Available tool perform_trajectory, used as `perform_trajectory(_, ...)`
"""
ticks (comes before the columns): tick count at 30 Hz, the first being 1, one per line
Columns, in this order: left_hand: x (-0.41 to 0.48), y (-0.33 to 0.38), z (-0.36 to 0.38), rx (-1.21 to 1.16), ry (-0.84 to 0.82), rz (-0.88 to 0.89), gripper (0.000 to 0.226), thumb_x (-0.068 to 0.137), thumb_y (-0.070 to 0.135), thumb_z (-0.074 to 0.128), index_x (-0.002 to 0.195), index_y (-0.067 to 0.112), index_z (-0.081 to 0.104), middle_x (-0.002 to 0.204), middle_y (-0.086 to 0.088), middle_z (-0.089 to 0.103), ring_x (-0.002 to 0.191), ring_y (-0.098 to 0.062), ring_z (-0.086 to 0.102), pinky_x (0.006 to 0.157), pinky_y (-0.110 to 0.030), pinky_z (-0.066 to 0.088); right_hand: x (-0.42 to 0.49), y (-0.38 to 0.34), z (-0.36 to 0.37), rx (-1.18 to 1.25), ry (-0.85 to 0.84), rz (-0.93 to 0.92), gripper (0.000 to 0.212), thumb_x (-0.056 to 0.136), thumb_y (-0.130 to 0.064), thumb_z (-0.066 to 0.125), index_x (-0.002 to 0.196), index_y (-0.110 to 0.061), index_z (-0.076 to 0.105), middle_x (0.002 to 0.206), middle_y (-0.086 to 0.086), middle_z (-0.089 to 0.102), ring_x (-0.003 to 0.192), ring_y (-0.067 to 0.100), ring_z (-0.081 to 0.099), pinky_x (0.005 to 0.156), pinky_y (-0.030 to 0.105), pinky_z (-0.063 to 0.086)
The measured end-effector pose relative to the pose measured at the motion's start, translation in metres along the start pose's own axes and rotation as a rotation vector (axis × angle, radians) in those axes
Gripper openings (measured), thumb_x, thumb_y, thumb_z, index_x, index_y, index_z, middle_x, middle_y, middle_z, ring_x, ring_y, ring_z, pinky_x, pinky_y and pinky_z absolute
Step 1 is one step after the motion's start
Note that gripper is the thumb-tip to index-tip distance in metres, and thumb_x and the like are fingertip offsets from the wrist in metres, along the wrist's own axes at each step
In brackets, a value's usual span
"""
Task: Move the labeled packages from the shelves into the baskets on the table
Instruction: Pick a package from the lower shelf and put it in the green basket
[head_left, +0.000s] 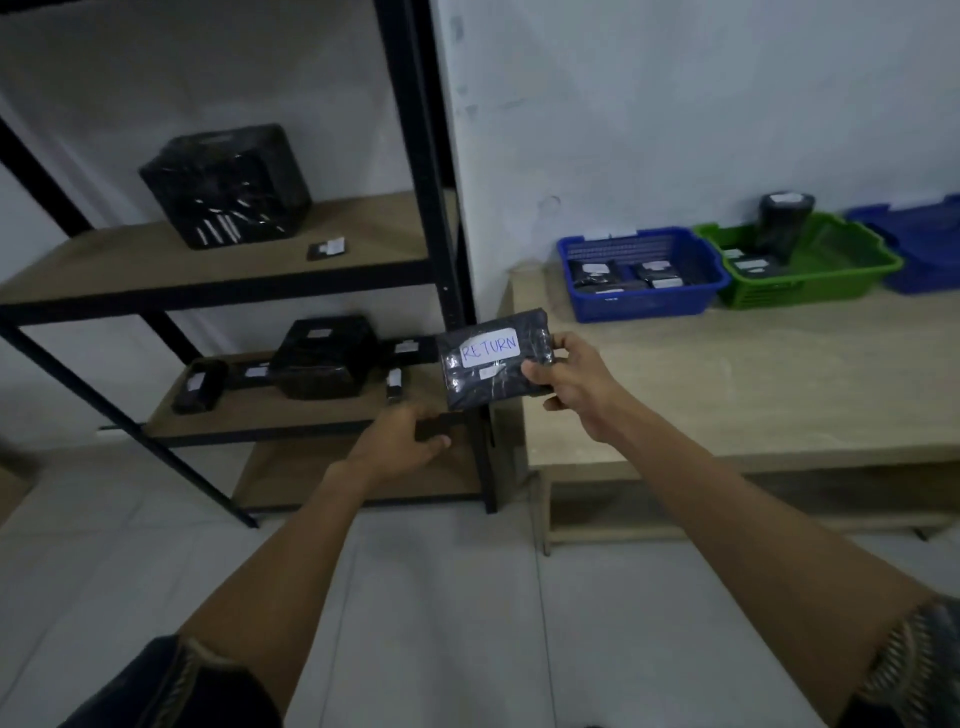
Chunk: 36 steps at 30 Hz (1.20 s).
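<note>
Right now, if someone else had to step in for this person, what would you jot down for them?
Right hand holds the black plastic-wrapped package labelled RETURN, between the shelves and the light wooden table.
Left hand grips a small dark flat package at the lower wooden shelf edge.
Done: packages lie in the blue plastic basket and the green plastic basket.
Left: both held packages, plus several more on the two shelves.

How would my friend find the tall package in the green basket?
Look at the wooden table beside the shelves. Its green basket sits between two blue baskets. The tall package stands upright there, while its neighbours lie flat.
</note>
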<state>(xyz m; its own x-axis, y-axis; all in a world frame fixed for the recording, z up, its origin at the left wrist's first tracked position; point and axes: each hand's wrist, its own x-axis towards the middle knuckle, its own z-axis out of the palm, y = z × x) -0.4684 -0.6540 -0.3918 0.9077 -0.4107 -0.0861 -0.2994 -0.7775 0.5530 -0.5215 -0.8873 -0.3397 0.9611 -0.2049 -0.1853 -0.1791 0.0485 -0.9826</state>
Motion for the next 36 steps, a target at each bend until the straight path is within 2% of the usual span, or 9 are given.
perform_trajectory(2, 0.0, 0.025, 0.021, 0.007, -0.062, 0.019, 0.032, 0.082, 0.026, 0.072, 0.112, 0.017, 0.067, 0.104, 0.007, 0.067, 0.099, -0.012, 0.063, 0.09, -0.033, 0.052, -0.014, 0.009, -0.033, -0.016, 0.026, 0.021, 0.03, 0.086, -0.004, 0.065, 0.106, -0.015, 0.045, 0.082, 0.003, 0.062, 0.065, 0.013, 0.056, 0.05, 0.024, 0.038)
perform_trajectory(5, 0.013, 0.067, 0.053, 0.015, -0.071, 0.028, 0.036, 0.081, 0.033, 0.072, 0.111, 0.014, 0.066, 0.104, 0.0, 0.069, 0.095, -0.014, 0.064, 0.087, -0.033, 0.052, -0.027, 0.018, -0.087, -0.036, 0.075, 0.038, 0.03, 0.087, -0.006, 0.065, 0.106, -0.016, 0.045, 0.082, 0.002, 0.062, 0.066, 0.014, 0.057, 0.053, 0.025, 0.038)
perform_trajectory(9, 0.039, 0.14, 0.098, 0.062, -0.184, 0.001, 0.042, 0.084, 0.036, 0.07, 0.119, 0.013, 0.061, 0.108, -0.004, 0.064, 0.093, -0.014, 0.059, 0.078, -0.024, 0.044, -0.034, 0.022, -0.17, -0.046, 0.122, 0.038, 0.03, 0.087, -0.006, 0.065, 0.107, -0.015, 0.045, 0.085, 0.003, 0.063, 0.068, 0.014, 0.057, 0.053, 0.026, 0.039)
perform_trajectory(14, 0.085, 0.229, 0.153, 0.151, -0.359, -0.071, 0.052, 0.082, 0.044, 0.072, 0.122, 0.013, 0.06, 0.11, -0.007, 0.066, 0.096, -0.019, 0.061, 0.085, -0.025, 0.046, -0.029, 0.024, -0.278, -0.052, 0.153, 0.067, 0.029, 0.087, -0.007, 0.065, 0.107, -0.015, 0.044, 0.083, 0.001, 0.061, 0.066, 0.013, 0.055, 0.053, 0.025, 0.037)
perform_trajectory(18, 0.117, 0.293, 0.189, 0.121, -0.314, -0.061, 0.049, 0.084, 0.042, 0.069, 0.123, 0.013, 0.059, 0.111, -0.008, 0.065, 0.094, -0.019, 0.061, 0.082, -0.026, 0.047, -0.016, 0.023, -0.353, -0.07, 0.163, 0.091, 0.028, 0.087, -0.007, 0.064, 0.105, -0.016, 0.045, 0.081, 0.0, 0.061, 0.065, 0.012, 0.055, 0.054, 0.025, 0.037)
perform_trajectory(21, 0.141, 0.326, 0.213, 0.128, -0.342, -0.061, 0.049, 0.085, 0.044, 0.067, 0.124, 0.014, 0.059, 0.114, -0.008, 0.064, 0.097, -0.019, 0.061, 0.085, -0.029, 0.049, -0.002, 0.023, -0.4, -0.066, 0.2, 0.101, 0.028, 0.087, -0.007, 0.065, 0.106, -0.016, 0.045, 0.088, 0.005, 0.062, 0.066, 0.014, 0.055, 0.054, 0.026, 0.037)
perform_trajectory(25, 0.182, 0.354, 0.236, 0.158, -0.386, -0.059, 0.05, 0.086, 0.044, 0.067, 0.125, 0.013, 0.058, 0.117, -0.008, 0.062, 0.099, -0.019, 0.059, 0.085, -0.028, 0.048, 0.029, 0.022, -0.449, -0.057, 0.22, 0.118, 0.029, 0.087, -0.006, 0.065, 0.107, -0.015, 0.045, 0.092, 0.008, 0.063, 0.065, 0.014, 0.055, 0.053, 0.025, 0.036)
perform_trajectory(36, 0.345, 0.42, 0.284, 0.121, -0.404, 0.018, 0.048, 0.085, 0.045, 0.068, 0.122, 0.014, 0.059, 0.116, -0.005, 0.062, 0.099, -0.018, 0.059, 0.085, -0.027, 0.046, 0.146, 0.014, -0.55, -0.07, 0.285, 0.169, 0.031, 0.087, -0.007, 0.066, 0.11, -0.014, 0.047, 0.084, 0.004, 0.062, 0.066, 0.015, 0.054, 0.057, 0.027, 0.037)
